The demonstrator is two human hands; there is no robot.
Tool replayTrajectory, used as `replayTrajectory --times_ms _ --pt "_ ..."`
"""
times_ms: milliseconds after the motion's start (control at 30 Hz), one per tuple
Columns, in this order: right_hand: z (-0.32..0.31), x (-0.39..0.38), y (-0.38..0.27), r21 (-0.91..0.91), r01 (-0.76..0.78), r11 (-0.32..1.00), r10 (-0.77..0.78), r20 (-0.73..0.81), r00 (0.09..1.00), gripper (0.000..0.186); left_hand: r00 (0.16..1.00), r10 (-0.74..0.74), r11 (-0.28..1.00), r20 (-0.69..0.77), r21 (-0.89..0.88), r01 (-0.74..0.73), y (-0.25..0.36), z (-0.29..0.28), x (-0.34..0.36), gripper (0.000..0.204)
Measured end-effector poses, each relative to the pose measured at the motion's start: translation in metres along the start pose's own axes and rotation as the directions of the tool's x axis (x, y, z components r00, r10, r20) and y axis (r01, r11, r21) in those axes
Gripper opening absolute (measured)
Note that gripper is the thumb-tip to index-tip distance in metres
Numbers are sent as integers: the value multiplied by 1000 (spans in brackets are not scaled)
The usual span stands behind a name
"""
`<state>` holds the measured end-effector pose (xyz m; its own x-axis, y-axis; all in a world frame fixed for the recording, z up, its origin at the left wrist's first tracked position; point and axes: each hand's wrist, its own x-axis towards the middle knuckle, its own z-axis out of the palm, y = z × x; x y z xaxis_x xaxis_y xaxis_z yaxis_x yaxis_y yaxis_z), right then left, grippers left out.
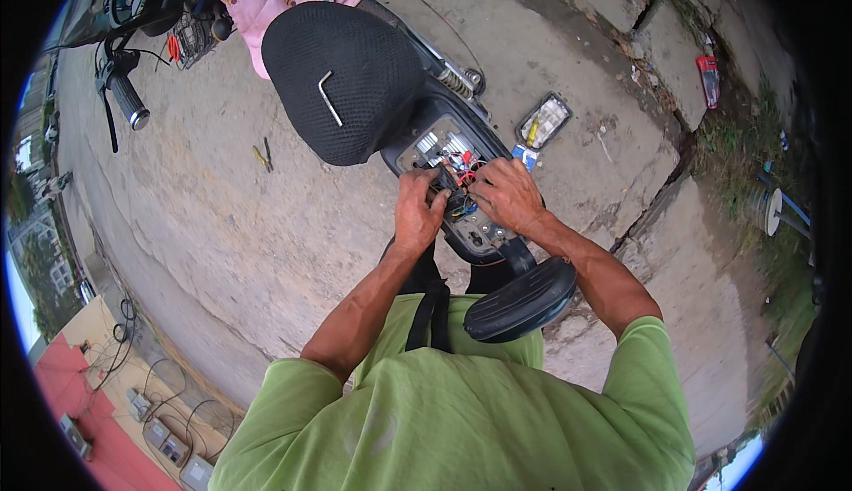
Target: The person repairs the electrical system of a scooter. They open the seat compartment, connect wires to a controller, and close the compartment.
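Both my hands are inside an open compartment of an electric scooter, whose frame rim (461,244) surrounds colored wires (463,164) and silver finned metal. My left hand (419,213) is closed on a black part (441,182) at the compartment's left side. Opposite it, my right hand (510,196) has its fingers bent and pressed together among the red and dark wires; its fingertips are partly hidden. Just beyond sits the black mesh-covered seat (355,56), with an L-shaped hex key (330,99) lying on it. A padded black rear seat (521,300) is close to my body.
Yellow-handled pliers (263,155) lie on the concrete at left. To the right are a tray of small items (545,121) and a blue packet (525,156). A red package (708,81) lies near a crack in the ground. Another handlebar (124,96) stands at far left.
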<state>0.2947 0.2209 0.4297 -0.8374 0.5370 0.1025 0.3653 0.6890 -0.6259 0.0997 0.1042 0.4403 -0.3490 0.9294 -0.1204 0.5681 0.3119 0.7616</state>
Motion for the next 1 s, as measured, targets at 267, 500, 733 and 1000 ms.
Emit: replayTrajectory --times_ms 267,500,733,1000 --pt "0 5 -3 -9 4 1000 -4 -23 1000 28 986 -36 996 163 86 22 10 -11 19 52" --pt "1 8 4 19 -111 994 113 -120 986 40 965 -106 988 240 138 74 1 -20 18 48" --pt "9 23 21 -37 -463 885 462 -42 886 85 952 -113 983 286 169 66 4 -23 24 51" --pt "-11 56 17 -152 -557 816 576 282 767 100 849 -341 930 403 280 241 22 -23 28 71"
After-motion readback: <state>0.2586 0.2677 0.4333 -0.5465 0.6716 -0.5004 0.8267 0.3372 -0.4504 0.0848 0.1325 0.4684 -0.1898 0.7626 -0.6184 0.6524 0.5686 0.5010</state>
